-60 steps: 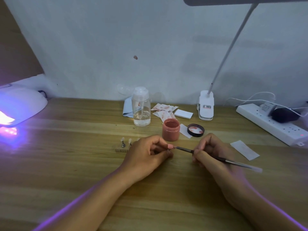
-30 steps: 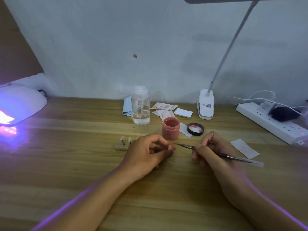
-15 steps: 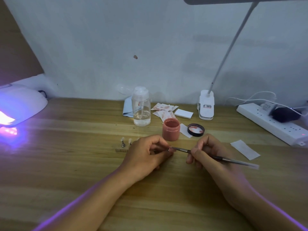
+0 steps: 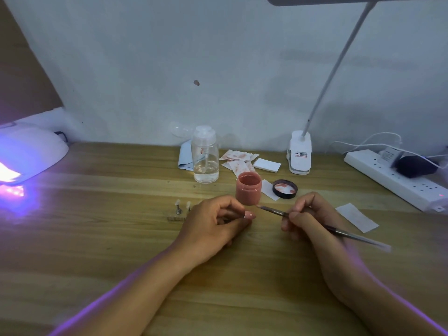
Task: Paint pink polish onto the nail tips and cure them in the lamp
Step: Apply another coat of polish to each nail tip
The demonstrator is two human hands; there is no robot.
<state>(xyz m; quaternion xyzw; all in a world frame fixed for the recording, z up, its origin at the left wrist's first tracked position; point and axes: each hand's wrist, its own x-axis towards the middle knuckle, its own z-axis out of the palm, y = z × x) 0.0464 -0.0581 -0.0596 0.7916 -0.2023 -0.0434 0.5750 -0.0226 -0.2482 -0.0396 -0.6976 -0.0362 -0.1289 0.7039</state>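
Jar [image 4: 249,187] open, pink polish inside, just beyond the left fingertips. Lid [image 4: 284,188] lies inside-up with pink smears, beyond the right fingers. Bottle [image 4: 205,156] partly full of clear liquid, further back. Left hand [image 4: 213,224] rests on desk [image 4: 97,238], thumb and forefinger pinching a pink nail tip [image 4: 249,215]. Right hand [image 4: 308,214] grips brush [image 4: 271,210] pen-style, bristles aimed at the tip, small gap, not touching. Two more tips on stand [image 4: 178,210], just left of the left knuckles. Lamp [image 4: 29,151] glows purple, well left of both hands. Clamp [image 4: 300,154] label red, unreadable.
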